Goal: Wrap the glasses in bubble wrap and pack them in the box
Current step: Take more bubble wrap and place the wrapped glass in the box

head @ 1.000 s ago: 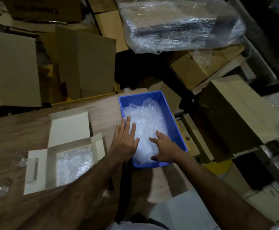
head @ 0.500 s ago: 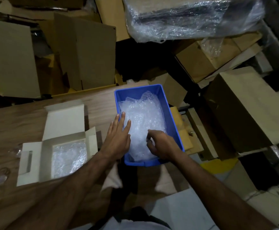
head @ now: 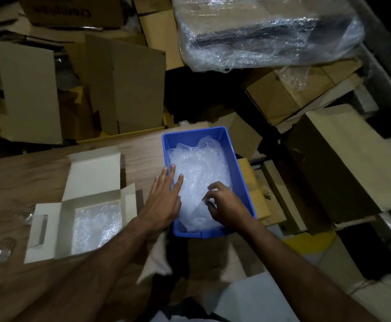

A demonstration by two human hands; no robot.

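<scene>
Bubble wrap [head: 201, 182]: right hand [head: 227, 205] now pinches it, fingers curled

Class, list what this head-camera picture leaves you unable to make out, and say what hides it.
- Floor of the blue bin: covered by bubble wrap.
- Right hand: fingertips curl into the wrap, so the grip is unclear.
- Clear glasses at the left edge: dim and blurred.
- White box: anything beneath its bubble-wrap lining is hidden.
</scene>
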